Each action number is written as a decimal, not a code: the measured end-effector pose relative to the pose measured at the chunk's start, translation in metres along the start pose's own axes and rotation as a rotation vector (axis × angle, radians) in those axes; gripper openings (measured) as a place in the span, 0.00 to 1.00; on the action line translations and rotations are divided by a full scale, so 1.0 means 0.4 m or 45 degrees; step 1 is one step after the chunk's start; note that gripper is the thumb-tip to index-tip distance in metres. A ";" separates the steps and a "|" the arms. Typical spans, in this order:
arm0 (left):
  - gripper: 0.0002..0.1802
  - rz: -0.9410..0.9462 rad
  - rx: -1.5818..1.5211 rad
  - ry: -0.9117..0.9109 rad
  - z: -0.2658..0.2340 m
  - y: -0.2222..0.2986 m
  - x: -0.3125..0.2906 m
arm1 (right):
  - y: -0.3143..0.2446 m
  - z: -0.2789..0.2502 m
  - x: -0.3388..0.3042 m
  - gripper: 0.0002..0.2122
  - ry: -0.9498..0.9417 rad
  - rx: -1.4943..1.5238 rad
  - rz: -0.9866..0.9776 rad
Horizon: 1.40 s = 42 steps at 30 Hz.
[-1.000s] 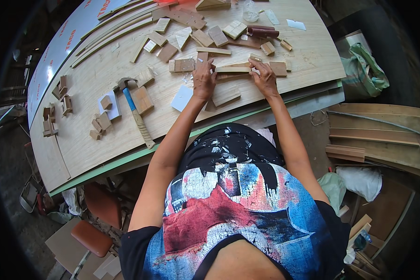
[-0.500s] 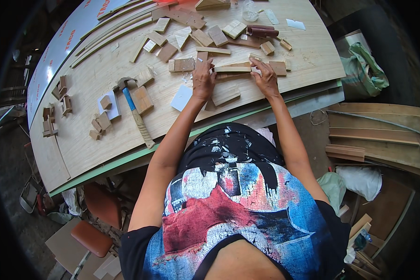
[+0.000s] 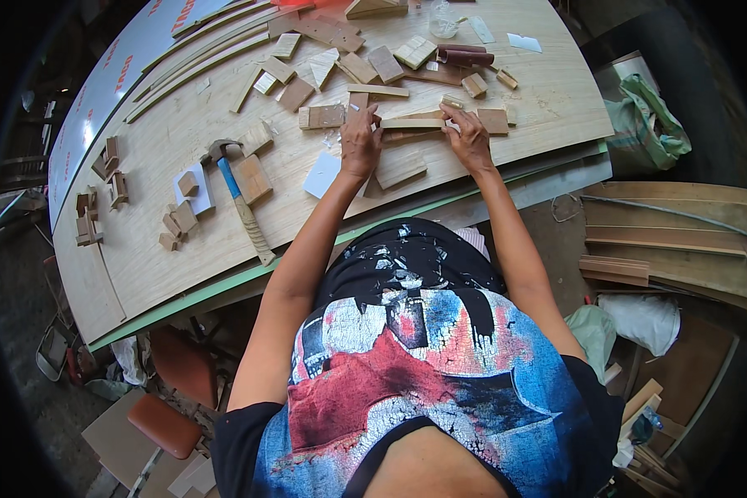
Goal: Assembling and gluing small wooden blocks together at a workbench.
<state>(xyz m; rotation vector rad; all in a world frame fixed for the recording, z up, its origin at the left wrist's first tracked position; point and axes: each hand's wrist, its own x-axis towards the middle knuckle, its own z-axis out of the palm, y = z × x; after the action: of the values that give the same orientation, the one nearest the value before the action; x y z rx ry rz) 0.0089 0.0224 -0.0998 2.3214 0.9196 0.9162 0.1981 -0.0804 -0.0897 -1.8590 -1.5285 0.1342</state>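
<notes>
A narrow wooden strip [image 3: 412, 124] lies crosswise between my two hands at the table's near side. My left hand [image 3: 360, 145] pinches its left end, and my right hand [image 3: 470, 139] has its fingers closed on the right end. Beneath and behind the strip are other wood pieces, partly hidden by it. A flat wooden block [image 3: 402, 169] lies just nearer to me, and another block [image 3: 322, 116] sits left of my left hand. Beyond my right fingers is a flat wooden piece [image 3: 494, 121]. A white square sheet [image 3: 322, 173] lies beside my left wrist.
A claw hammer [image 3: 239, 199] with a blue and tan handle lies left of my left forearm. Small block assemblies [image 3: 118, 188] stand at the far left. Several loose blocks and long strips [image 3: 207, 62] cover the back of the plywood tabletop [image 3: 224, 241]. Dark red tubes [image 3: 465, 56] lie at the back right.
My right hand has shifted very slightly left along the strip. My left hand and the strip stay nearly in the same place.
</notes>
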 end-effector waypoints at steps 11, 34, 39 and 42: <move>0.28 0.036 0.070 -0.014 -0.004 0.003 -0.020 | 0.010 0.003 0.035 0.21 0.008 -0.053 -0.119; 0.28 -0.026 0.033 -0.027 -0.003 0.007 -0.008 | 0.013 0.006 0.043 0.20 0.008 -0.050 -0.105; 0.27 -0.040 -0.013 -0.105 -0.005 0.004 0.003 | 0.006 0.007 0.043 0.21 -0.022 -0.060 -0.128; 0.27 -0.035 0.000 -0.125 -0.006 0.001 0.007 | -0.001 0.006 0.046 0.20 -0.044 -0.052 -0.122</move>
<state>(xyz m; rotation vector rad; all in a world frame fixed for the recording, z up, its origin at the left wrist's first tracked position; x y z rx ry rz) 0.0089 0.0246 -0.0966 2.3255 0.9088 0.7840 0.2021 -0.0629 -0.0847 -1.8193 -1.6520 0.0919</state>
